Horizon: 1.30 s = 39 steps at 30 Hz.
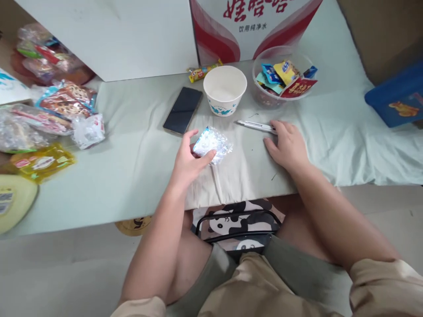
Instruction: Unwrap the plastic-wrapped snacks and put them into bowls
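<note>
My left hand (190, 160) pinches a small shiny packet (213, 146) in clear, silvery wrapping, thumb on top, just above the cloth-covered table. What is inside the wrapping I cannot make out. On the right, my right hand (290, 144) rests on the table with its fingers on the rear end of a slim utility knife (254, 126). The knife lies flat, its tip pointing left. Beyond the packet stands a white paper bowl (224, 94) with a blue leaf print. A dark phone (183, 110) lies left of the bowl.
Behind the knife stands a clear plastic bowl (259, 94) of wrapped snacks. A yellow snack stick (200, 74) lies by a white box (148, 39) and a red-and-white carton (247, 31). Packaged snacks (66, 103) crowd the left; a blue container (396, 94) is at right.
</note>
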### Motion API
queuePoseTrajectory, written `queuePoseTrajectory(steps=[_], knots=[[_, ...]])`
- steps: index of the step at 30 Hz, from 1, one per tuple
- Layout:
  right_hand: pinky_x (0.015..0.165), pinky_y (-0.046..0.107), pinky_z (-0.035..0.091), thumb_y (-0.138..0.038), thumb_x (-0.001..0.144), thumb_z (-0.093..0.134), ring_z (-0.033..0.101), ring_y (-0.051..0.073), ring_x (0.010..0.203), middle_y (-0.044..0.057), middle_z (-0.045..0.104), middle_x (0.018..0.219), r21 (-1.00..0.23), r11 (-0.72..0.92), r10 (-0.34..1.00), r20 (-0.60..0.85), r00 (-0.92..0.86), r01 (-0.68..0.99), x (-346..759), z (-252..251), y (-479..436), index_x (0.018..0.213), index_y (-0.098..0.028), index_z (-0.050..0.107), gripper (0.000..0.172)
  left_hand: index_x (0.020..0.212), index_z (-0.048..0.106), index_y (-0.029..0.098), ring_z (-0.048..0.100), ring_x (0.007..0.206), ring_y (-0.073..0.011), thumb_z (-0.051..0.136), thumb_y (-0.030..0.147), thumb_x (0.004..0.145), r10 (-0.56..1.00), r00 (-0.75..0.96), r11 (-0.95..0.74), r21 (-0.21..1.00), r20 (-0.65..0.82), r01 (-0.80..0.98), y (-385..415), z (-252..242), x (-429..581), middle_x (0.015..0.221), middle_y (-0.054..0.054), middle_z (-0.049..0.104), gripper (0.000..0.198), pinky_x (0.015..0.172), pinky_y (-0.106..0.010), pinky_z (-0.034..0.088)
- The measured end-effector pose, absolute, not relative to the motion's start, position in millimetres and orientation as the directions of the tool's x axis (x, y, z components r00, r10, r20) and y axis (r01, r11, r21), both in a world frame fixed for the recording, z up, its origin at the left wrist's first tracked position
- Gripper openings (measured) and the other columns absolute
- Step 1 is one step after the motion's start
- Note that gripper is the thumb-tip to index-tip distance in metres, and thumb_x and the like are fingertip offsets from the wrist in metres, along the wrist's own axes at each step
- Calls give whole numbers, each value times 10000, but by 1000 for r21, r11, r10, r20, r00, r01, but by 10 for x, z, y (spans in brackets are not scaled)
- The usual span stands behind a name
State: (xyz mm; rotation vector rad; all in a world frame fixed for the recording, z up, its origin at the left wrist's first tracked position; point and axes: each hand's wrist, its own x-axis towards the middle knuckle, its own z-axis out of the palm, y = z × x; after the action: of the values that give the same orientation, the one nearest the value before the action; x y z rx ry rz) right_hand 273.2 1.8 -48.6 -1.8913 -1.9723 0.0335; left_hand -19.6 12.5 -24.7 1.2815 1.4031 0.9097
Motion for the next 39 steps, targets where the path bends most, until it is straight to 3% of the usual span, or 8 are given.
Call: queuePoseTrajectory(steps=[4, 9, 15, 20, 23, 30, 34, 39], knots=[[857, 479, 504, -302, 921, 491, 636, 338, 951, 145, 717, 993, -328, 30, 966, 252, 57, 944, 2751, -453, 36, 1056, -207, 649, 228, 1376, 504, 228, 724, 947, -207, 780, 257, 717, 985, 128, 73, 950, -116, 304, 126, -276, -173, 1202, -81, 702, 715, 825, -346, 612], [670, 396, 535, -294, 861, 598, 647, 245, 731, 65, 745, 942, -553, 112, 956, 287, 62, 826, 2685, -367, -108, 1143, -256, 634, 287, 1338, 549, 213, 716, 1016, -223, 743, 255, 762, 990, 101, 52, 923, -97, 382, 109, -273, -130, 1224, -90, 704, 610, 888, -352, 587], [717, 351, 592, -322, 985, 532, 743, 215, 877, 67, 785, 1082, -534, 355, 896, 429, -116, 768, 2276, -260, -324, 1171, -294, 729, 272, 1309, 578, 232, 719, 991, -214, 784, 257, 754, 995, 51, 61, 905, -91, 420, 75, -283, -83, 1201, -74, 719, 593, 886, -337, 576], [732, 330, 587, -248, 1002, 495, 766, 217, 949, 57, 796, 1110, -494, 430, 891, 365, -269, 755, 2270, -288, -307, 1132, -284, 773, 309, 1306, 585, 205, 710, 997, -208, 745, 290, 795, 996, -11, 85, 944, -86, 318, 104, -334, -129, 1196, -82, 723, 543, 893, -336, 577], [725, 360, 587, -236, 951, 541, 763, 235, 890, 61, 796, 1089, -504, 398, 909, 332, -253, 767, 2484, -310, -276, 1108, -277, 781, 290, 1275, 600, 201, 701, 988, -214, 725, 312, 816, 994, -80, 99, 935, -76, 342, 122, -315, -209, 1134, -76, 723, 488, 888, -345, 579], [859, 528, 556, -253, 869, 580, 706, 310, 889, 111, 749, 1082, -499, 47, 921, 356, 156, 865, 2782, -403, -192, 1156, -258, 729, 323, 1224, 664, 210, 580, 1264, -308, 844, 332, 695, 983, -78, -71, 732, 168, 678, 79, -204, -333, 1266, -121, 624, 572, 1118, -450, 462], [961, 583, 528, -312, 889, 591, 683, 342, 1026, 130, 719, 1149, -499, 101, 915, 386, 116, 861, 2679, -394, -168, 1153, -266, 704, 291, 1082, 725, 208, 673, 964, -208, 771, 317, 766, 996, 70, -82, 810, 51, 580, 47, -176, -297, 1140, -83, 675, 337, 807, -310, 562], [1048, 528, 531, -497, 904, 618, 652, 330, 1223, 132, 690, 1317, -588, 455, 888, 354, -293, 669, 2378, -330, -259, 1311, -246, 630, 478, 885, 659, 219, 598, 503, -126, 568, 465, 942, 968, 123, 176, 943, -218, 283, -22, -134, -176, 704, -1, 634, 268, 396, -224, 343]])
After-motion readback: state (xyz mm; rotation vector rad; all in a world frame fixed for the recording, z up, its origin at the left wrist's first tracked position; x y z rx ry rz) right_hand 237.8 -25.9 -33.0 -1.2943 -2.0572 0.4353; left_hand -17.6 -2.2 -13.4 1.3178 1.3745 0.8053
